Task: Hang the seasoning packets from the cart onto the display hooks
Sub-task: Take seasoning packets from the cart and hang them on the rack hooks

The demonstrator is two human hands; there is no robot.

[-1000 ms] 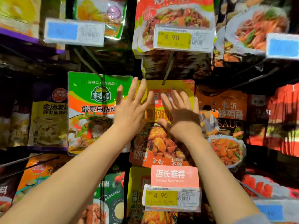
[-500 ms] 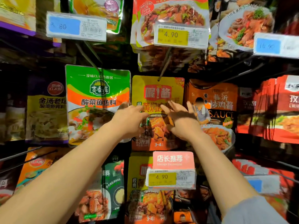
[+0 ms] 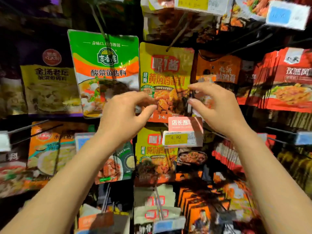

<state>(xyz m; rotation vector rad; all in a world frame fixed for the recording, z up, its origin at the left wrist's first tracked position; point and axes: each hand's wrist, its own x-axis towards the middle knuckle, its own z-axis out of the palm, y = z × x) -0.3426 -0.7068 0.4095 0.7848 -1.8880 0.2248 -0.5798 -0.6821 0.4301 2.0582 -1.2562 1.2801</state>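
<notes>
Yellow packet (image 3: pixel 166 78) could be tugged off its hook (image 3: pixel 175 37); left hand (image 3: pixel 125 114) and right hand (image 3: pixel 217 107) are loosely curled, nothing gripped.

light: bright front, dark shelf gaps | blur: edges smeared | distortion: wide-angle bowing

One head-worn camera faces forward, close to the hanging packet display (image 3: pixel 104 68).
</notes>
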